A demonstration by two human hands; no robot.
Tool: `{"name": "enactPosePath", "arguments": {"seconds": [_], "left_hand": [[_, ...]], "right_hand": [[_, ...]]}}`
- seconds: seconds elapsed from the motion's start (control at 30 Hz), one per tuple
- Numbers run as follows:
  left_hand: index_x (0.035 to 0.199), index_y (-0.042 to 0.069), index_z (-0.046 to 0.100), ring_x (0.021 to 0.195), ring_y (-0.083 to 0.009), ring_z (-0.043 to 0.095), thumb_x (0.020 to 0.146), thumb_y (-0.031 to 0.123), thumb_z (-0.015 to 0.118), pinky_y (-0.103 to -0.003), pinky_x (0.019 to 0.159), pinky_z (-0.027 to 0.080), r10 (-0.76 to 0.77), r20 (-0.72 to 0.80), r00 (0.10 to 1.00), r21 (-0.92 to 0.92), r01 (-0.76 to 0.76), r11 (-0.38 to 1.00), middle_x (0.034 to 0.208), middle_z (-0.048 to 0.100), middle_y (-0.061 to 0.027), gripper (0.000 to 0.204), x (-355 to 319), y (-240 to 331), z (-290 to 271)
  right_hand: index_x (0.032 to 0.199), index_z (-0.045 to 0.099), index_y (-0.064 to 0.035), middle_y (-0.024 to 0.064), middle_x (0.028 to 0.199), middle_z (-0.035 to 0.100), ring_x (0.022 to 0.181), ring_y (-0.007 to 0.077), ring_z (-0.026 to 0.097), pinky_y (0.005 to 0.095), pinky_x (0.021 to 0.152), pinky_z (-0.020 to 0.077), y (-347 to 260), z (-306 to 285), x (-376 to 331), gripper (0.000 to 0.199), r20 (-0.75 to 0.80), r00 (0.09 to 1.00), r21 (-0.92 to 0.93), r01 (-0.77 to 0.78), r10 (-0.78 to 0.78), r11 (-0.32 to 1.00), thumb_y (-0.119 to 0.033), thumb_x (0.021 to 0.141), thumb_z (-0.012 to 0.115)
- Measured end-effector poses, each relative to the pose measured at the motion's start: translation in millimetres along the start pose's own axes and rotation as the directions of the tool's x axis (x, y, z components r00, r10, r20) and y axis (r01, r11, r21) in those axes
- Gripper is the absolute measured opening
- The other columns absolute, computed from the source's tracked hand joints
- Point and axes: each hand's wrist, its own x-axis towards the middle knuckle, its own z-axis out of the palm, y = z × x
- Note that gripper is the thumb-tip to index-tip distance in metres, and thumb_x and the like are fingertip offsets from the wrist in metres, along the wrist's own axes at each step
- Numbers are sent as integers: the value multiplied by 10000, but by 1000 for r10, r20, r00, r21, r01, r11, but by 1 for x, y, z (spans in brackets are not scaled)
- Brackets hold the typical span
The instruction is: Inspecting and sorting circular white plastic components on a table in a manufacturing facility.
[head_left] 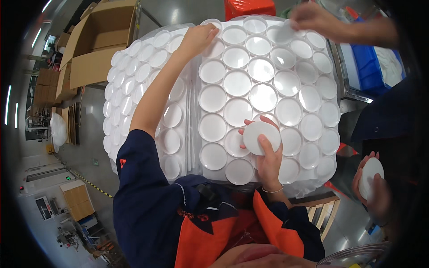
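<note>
My right hand (271,165) holds a white round disc (261,137) above the dishes, thumb on top and fingers curled round its far side; whether it is a stack, I cannot tell. Far out, my left hand (199,39) reaches to the back edge, its fingers bent down at a shallow white dish (211,23). What those fingertips hold, if anything, is hidden. Rows of shallow round white dishes (237,83) cover the surface in front of me, many with shiny insides. A second group of dishes (172,115) lies to the left, beneath my left forearm.
At the right, a co-worker's hand (315,20) lowers a white disc over the far dishes; that person's other hand (364,181) holds white discs. An open cardboard box (100,47) stands back left. A blue bin (371,67) and a red stool (250,8) stand beyond.
</note>
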Motion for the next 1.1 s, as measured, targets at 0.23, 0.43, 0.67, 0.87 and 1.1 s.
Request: {"name": "enactPosePath", "arguments": {"seconds": [0.23,0.43,0.67,0.87,1.1], "left_hand": [[1167,63,697,1096,-370,613,998,383,506,-533,895,468,38,-28,999,286,-29,958,1212,628,-194,409,-14,13,20],[1135,71,709,1034,-349,624,1003,391,494,-452,869,482,-49,126,991,9,48,999,1146,640,-193,407,2,3,13],[1295,103,627,1236,-408,523,1011,444,481,-486,1018,441,-27,-4,1000,-45,27,999,1355,547,-229,467,11,-15,14],[1520,157,416,1445,-469,297,1010,526,448,-533,1158,303,-74,50,996,2,74,997,1566,319,-287,630,9,-31,44],[1474,140,472,1442,-470,299,1019,439,509,-541,1157,294,41,-44,998,-48,-43,998,1572,305,-285,546,-18,-2,14]], "right_hand": [[1420,403,5,268,1283,595,1111,331,659,384,823,599,2,-1,1,521,32,997,-30,-66,67,997,-181,956,552],[1424,364,4,254,1264,582,1116,348,643,409,814,606,4,-2,0,545,56,995,-29,-87,88,996,-163,931,523],[1446,311,-8,209,1180,542,1040,302,612,415,767,607,0,-23,-8,650,82,996,96,22,-29,995,-179,869,556],[1454,306,-5,224,1215,540,991,288,615,405,733,586,-43,-35,-35,668,41,973,-192,232,-228,954,-220,877,565],[1425,451,-103,129,1449,465,1389,317,402,492,1160,304,-203,-130,-92,564,435,870,-887,459,233,-59,-375,953,598]]}}
